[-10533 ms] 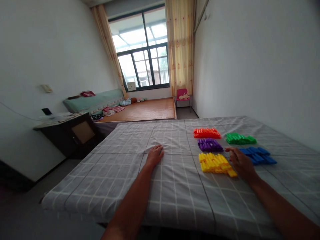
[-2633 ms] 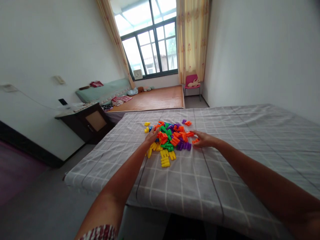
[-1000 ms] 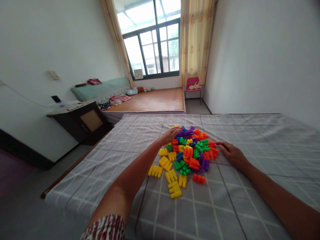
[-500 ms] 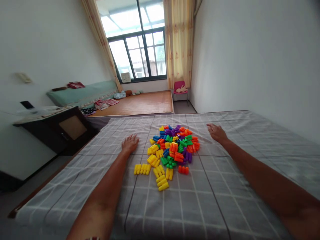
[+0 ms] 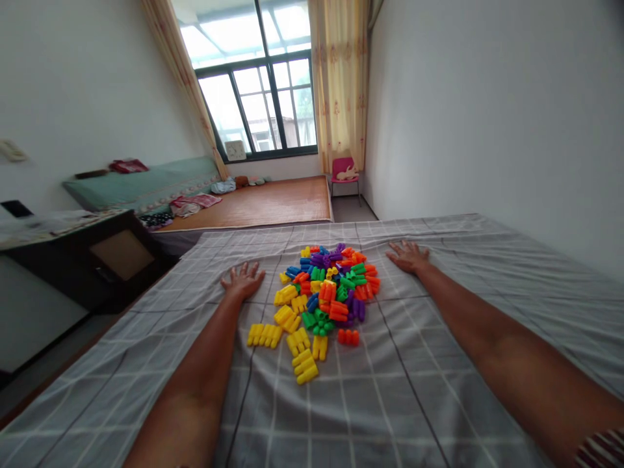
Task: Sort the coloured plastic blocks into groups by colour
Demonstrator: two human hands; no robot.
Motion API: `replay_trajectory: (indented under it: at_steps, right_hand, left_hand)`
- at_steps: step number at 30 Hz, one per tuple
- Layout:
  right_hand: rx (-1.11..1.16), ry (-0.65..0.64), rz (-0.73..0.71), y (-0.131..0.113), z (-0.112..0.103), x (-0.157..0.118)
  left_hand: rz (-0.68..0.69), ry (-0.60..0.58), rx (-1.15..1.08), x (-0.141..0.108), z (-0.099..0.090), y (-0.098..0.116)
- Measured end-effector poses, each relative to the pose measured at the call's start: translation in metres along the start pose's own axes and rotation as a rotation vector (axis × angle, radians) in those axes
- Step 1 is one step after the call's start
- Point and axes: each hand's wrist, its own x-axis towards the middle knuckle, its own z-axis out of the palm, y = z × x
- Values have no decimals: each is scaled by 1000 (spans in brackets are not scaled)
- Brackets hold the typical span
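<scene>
A heap of plastic building blocks in yellow, orange, green, blue and purple lies between my hands; an orange block (image 5: 348, 337) and a yellow block (image 5: 305, 367) sit at its near side. My left hand (image 5: 243, 281) rests flat on the grey checked cloth (image 5: 351, 409), fingers spread, left of the heap and apart from it. To the right of the heap, my right hand (image 5: 409, 255) also lies on the cloth with its fingers spread. Neither hand holds anything. Two yellow blocks (image 5: 264, 335) lie side by side closest to my left forearm.
Beyond the cloth stands a bed with a brown mat (image 5: 263, 201). A dark cabinet (image 5: 112, 253) is at the left. A pink chair (image 5: 344, 171) stands by the curtain (image 5: 340, 84), and a white wall (image 5: 492, 110) runs along the right.
My right hand has spread its fingers and come down flat on the cloth. The left hand's fingers are spread wider. The view has shifted slightly; the blocks lie as before.
</scene>
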Motion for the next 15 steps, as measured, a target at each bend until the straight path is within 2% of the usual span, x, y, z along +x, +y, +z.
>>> replay_trajectory:
  at_steps: [8,15]
  right_hand:
    - [9,4,-9,1,2,9]
    - [12,25,-54,-1,4,15]
  left_hand:
    - [-26,-23,8,-1,-4,3]
    - [15,35,24,-5,-3,1]
